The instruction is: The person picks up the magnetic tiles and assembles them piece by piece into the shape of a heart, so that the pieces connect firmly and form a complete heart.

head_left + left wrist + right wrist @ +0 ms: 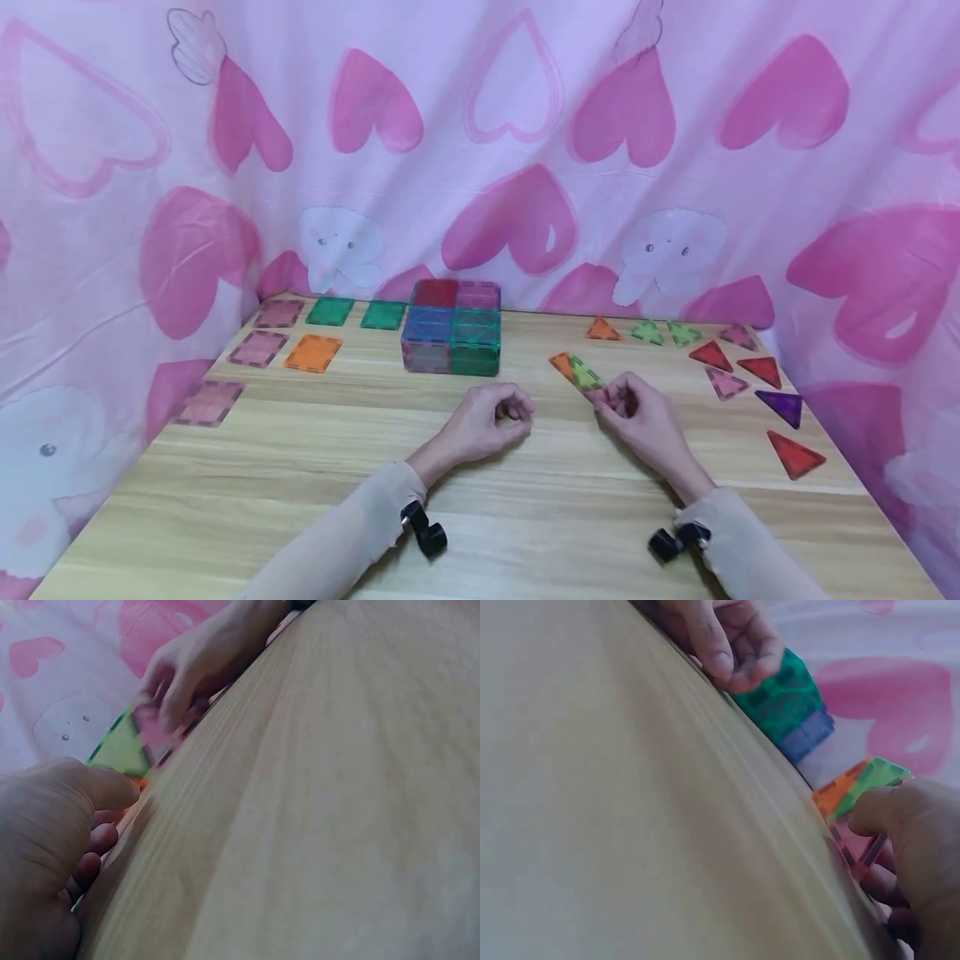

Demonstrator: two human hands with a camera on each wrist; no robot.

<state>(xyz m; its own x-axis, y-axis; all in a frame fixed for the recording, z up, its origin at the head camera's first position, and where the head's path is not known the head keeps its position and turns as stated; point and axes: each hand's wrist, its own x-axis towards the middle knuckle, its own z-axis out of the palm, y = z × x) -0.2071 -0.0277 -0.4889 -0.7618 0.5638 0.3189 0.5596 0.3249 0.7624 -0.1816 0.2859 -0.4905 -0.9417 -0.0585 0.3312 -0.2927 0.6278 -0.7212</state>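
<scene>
In the head view my right hand [648, 421] pinches a pink triangular magnetic tile [851, 838] between thumb and fingers. That tile joins edge to edge with a light green triangle [583, 372], followed by an orange triangle [562, 364], forming one strip. The strip stays close over the wooden table, seen too in the right wrist view. My left hand [480, 423] lies idle near the table's middle, its fingers loosely curled around nothing. Behind the left hand stands a box of magnetic tiles [452, 333] with red, pink, blue and green panels.
Square tiles lie at the left: pink ones [210, 403], an orange one [313, 353] and green ones [383, 315]. Several loose triangles line the right side, including a purple one [782, 407] and a red one [795, 454]. A pink heart-patterned curtain [510, 150] borders the wooden table [525, 517].
</scene>
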